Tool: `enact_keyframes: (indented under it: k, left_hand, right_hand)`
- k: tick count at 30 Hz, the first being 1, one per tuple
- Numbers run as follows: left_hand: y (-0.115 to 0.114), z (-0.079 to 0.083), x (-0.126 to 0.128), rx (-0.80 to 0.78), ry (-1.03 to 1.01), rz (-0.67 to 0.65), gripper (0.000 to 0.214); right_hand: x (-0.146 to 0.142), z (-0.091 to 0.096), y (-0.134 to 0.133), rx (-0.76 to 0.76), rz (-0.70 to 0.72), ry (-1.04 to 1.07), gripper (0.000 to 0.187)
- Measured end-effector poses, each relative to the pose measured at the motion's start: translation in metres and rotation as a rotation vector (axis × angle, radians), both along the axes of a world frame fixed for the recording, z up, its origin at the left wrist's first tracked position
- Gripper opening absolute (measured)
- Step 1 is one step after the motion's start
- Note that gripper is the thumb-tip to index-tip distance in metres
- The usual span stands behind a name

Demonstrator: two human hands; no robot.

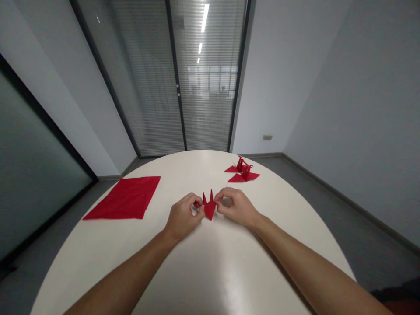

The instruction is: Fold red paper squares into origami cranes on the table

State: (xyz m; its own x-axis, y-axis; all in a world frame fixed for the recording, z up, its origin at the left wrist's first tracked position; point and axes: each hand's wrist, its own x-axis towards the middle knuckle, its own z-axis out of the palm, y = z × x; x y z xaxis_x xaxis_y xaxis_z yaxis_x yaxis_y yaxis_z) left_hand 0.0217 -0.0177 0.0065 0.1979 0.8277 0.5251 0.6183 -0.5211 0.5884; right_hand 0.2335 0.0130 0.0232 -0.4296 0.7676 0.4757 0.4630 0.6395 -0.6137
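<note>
both hands are held close together above the table (197,271), and one small folded red paper piece (209,211) is pinched between them, by the left hand (184,214) at its left edge and by the right hand (239,206) at its right. two narrow points are sent up away from the wrists, and one blunter point is turned down toward the forearms. very little weight is to be expected; the layers are likely to be crisp along the creases yet easily bent or torn, so a light fingertip hold low on the sides, clear of the thin points, would be best suited. the thumbs and forefingers are curled into rounded pinches; how firmly they are pressed cannot be told. both forearms are slanted inward from the near side. beyond the right hand, two red paper birds (246,176) are set close together; left of the left hand, flat red paper (126,200) is laid out.
</note>
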Motion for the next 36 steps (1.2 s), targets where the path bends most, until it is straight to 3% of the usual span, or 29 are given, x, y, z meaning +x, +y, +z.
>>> enact_keyframes:
  k: [36]
  left_hand:
    - [0.0027,-0.0026,-0.0016,-0.09,-0.063,0.07,0.011]
  right_hand:
    - [0.0012,-0.003,0.0036,-0.053,-0.103,0.002,0.013]
